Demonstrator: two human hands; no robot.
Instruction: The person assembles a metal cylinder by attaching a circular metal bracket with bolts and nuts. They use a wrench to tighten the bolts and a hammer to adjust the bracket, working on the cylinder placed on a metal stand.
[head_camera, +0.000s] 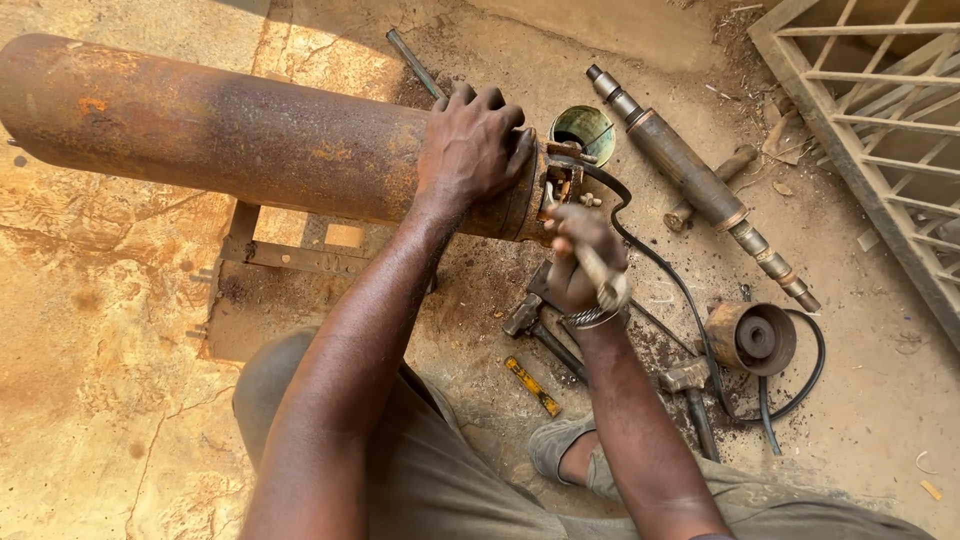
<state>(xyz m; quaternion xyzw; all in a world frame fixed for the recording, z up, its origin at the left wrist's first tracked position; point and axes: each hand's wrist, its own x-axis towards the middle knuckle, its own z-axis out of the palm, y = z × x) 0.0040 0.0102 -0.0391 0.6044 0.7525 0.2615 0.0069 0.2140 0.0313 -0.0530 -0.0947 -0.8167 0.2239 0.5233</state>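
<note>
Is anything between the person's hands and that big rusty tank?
Nothing visible. The left hand lies flat on the rusty cylinder near its end. The right hand grips a tool handle at the end fitting.

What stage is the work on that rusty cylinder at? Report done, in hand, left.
Done: a shaft and a round housing already lie out on the ground. In hand: left hand steadies the rusty cylinder; right hand works a tool at its end fitting. Left: that fitting remains attached.
</note>
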